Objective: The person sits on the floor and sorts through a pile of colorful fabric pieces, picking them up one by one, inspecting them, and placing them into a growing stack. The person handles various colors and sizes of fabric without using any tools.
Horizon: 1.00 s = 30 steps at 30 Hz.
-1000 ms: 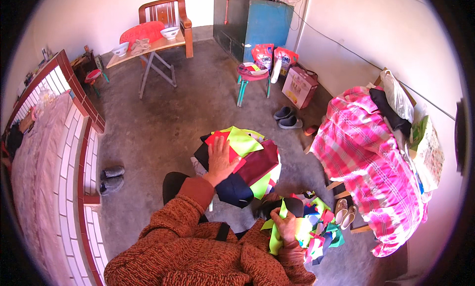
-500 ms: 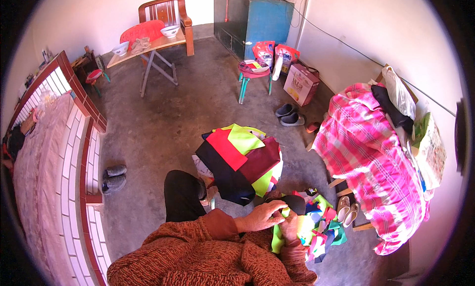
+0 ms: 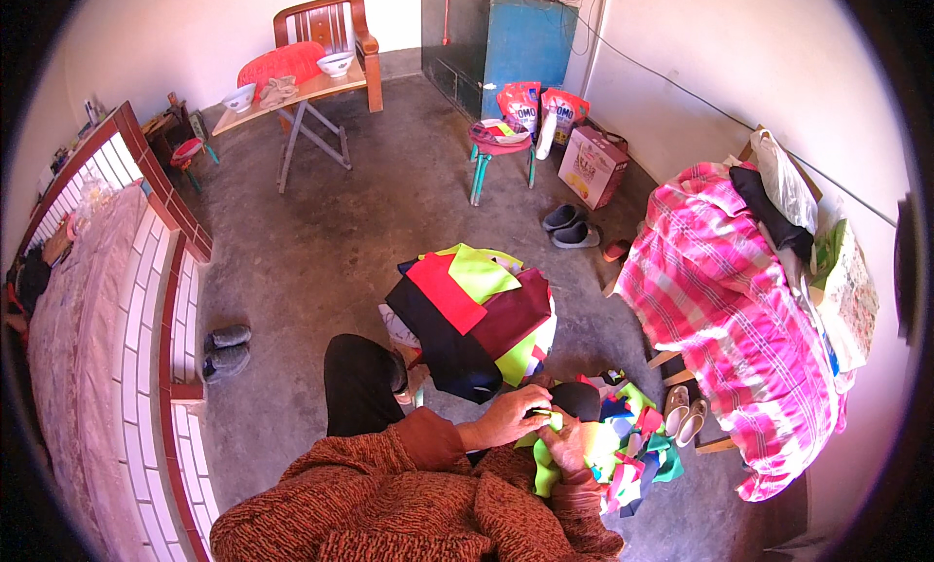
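Observation:
Over my lap, my left hand (image 3: 508,418) and my right hand (image 3: 564,445) are close together, fingers closed at a lime-yellow cloth piece (image 3: 547,472). The cloth shows between the fingertips and hangs below my right hand. A small dark spot shows by my left fingertips, too small to name. Just right of my hands lies a heap of cloth scraps (image 3: 637,445) in lime, green, red, white and blue. In front of my knees, larger cloth pieces (image 3: 477,314) in black, red, maroon and lime lie spread over a low support that is mostly hidden.
On the right, a pink checked cloth (image 3: 725,319) covers furniture, with pale shoes (image 3: 684,416) beside it. Ahead stand a small stool (image 3: 501,144), a carton (image 3: 593,166) and a folding table (image 3: 292,95) with bowls. Dark shoes (image 3: 227,353) sit by the tiled bed base (image 3: 141,338).
My left hand has shifted slightly left, its fingertips drawing a little away from my right hand. More of the lime-yellow cloth now shows left of my right hand.

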Each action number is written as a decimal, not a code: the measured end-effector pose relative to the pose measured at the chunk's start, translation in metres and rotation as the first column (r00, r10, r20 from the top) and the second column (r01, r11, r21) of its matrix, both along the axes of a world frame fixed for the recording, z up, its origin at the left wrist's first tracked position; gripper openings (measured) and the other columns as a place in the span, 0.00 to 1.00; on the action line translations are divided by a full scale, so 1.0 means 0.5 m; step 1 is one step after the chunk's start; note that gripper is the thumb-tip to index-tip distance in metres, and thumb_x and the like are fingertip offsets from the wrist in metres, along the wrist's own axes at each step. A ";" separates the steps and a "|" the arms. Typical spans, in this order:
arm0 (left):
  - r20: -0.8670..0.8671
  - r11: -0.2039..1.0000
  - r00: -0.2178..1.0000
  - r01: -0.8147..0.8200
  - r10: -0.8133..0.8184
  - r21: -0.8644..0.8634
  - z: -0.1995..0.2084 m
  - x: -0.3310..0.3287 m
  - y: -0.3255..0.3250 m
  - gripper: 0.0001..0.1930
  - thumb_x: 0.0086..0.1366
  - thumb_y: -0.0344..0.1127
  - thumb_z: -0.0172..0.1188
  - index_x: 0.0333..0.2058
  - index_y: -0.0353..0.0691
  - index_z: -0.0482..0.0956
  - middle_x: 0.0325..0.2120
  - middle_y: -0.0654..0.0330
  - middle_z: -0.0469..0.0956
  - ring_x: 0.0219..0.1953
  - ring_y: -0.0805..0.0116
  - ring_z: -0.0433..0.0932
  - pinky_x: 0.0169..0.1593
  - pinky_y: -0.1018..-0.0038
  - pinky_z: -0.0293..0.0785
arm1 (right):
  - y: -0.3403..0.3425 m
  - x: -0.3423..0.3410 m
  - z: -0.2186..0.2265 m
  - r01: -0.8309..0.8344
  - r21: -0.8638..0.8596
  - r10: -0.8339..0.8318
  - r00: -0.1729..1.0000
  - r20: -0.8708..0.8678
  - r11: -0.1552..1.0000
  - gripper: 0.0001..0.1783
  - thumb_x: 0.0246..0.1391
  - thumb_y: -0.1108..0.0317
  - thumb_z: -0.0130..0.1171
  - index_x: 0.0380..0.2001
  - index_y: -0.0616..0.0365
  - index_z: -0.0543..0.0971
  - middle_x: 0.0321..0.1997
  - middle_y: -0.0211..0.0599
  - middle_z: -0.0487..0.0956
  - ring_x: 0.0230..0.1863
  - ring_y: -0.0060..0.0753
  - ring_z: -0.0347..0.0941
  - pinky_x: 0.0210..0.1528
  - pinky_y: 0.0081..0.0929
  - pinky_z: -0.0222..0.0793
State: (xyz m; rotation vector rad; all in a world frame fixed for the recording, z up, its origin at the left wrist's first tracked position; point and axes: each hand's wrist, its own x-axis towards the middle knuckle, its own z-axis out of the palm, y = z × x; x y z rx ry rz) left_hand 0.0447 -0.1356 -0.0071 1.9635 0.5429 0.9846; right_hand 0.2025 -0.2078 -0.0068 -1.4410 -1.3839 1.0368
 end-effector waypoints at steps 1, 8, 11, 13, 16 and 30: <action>-0.005 1.000 1.000 0.003 -0.003 -0.010 0.003 0.000 0.000 0.13 0.55 0.32 0.63 0.37 0.34 0.74 0.42 0.52 0.73 0.43 0.55 0.75 0.45 0.68 0.72 | -0.001 0.001 0.001 -0.006 -0.011 0.006 1.000 0.010 1.000 0.09 0.45 0.74 0.57 0.34 0.62 0.76 0.30 0.28 0.76 0.33 0.19 0.70 0.37 0.22 0.67; -0.074 0.999 0.996 0.048 -0.047 0.007 0.021 -0.007 -0.005 0.15 0.56 0.32 0.63 0.41 0.32 0.74 0.41 0.53 0.73 0.41 0.59 0.76 0.42 0.70 0.72 | 0.006 -0.002 -0.010 -0.010 0.061 0.011 1.000 -0.012 0.998 0.10 0.45 0.75 0.59 0.34 0.61 0.76 0.29 0.28 0.76 0.33 0.20 0.69 0.35 0.22 0.66; -0.036 0.999 0.999 0.035 -0.035 -0.007 0.008 -0.004 -0.001 0.14 0.56 0.32 0.63 0.40 0.32 0.74 0.39 0.54 0.74 0.40 0.61 0.76 0.42 0.70 0.72 | 0.005 0.004 -0.011 -0.028 0.033 0.028 0.999 0.021 0.999 0.12 0.45 0.74 0.61 0.36 0.61 0.76 0.30 0.29 0.77 0.34 0.20 0.71 0.37 0.23 0.68; 0.034 0.988 0.999 0.026 -0.021 -0.149 0.003 0.003 0.001 0.12 0.57 0.31 0.62 0.38 0.33 0.75 0.38 0.55 0.74 0.39 0.64 0.76 0.41 0.71 0.72 | 0.005 -0.003 0.010 -0.040 0.025 0.040 0.999 0.010 0.999 0.13 0.45 0.74 0.61 0.37 0.62 0.75 0.32 0.30 0.77 0.36 0.22 0.71 0.40 0.24 0.67; 0.132 0.992 0.990 0.070 -0.055 -0.107 0.005 0.001 0.015 0.07 0.59 0.30 0.59 0.34 0.33 0.75 0.32 0.58 0.75 0.35 0.69 0.76 0.39 0.74 0.72 | 0.004 -0.005 0.020 -0.048 0.123 0.040 0.997 0.068 0.991 0.13 0.46 0.71 0.64 0.36 0.61 0.75 0.29 0.34 0.76 0.31 0.24 0.70 0.34 0.25 0.68; 0.505 0.606 0.844 0.308 0.181 -0.733 0.042 -0.048 0.062 0.08 0.66 0.36 0.52 0.40 0.39 0.71 0.35 0.59 0.77 0.37 0.73 0.76 0.43 0.75 0.72 | -0.025 0.041 0.022 0.109 -0.058 -0.118 0.973 -0.199 0.992 0.09 0.47 0.73 0.66 0.28 0.59 0.74 0.23 0.17 0.66 0.27 0.12 0.59 0.31 0.14 0.59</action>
